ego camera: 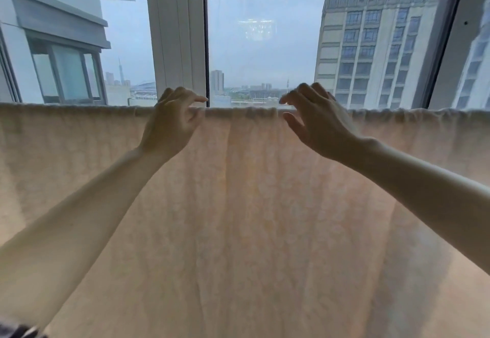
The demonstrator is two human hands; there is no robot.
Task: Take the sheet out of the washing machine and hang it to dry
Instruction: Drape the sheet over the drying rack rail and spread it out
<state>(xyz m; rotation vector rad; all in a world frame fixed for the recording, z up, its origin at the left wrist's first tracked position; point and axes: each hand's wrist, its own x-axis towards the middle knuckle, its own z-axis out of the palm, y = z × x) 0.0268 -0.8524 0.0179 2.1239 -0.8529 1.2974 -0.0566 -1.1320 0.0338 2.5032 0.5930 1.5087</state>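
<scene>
Both of your hands are raised at the top fold of the sheet (pixel 252 218), which already hangs draped over a horizontal line or rail in front of the window (pixel 265 46); the support itself is hidden under the cloth.

Your left hand (pixel 173 121) has its fingers curled over the top edge and appears to pinch the fold between thumb and fingertips. Your right hand (pixel 315 123) is spread, fingers loosely bent above the edge, thumb apart; it holds nothing that can be seen, though its fingertips may touch the cloth behind the fold.

Risks, as judged from here:
- The fold is bunched and gathered between and beside your hands. Left so, the cloth likely dries slowly and creases there.
- A sideways tug with only the left hand gripping could drag the sheet along its support and leave one side hanging longer, which may let it slide off.
- How much cloth hangs on the far side cannot be seen, so the balance is unconfirmed. Check it before you let go.
- Lower right, the cloth appears to hang in a doubled layer; overlap there would hold damp.

Containers: none in view. The washing machine is out of frame, so its contents cannot be reported.
</scene>
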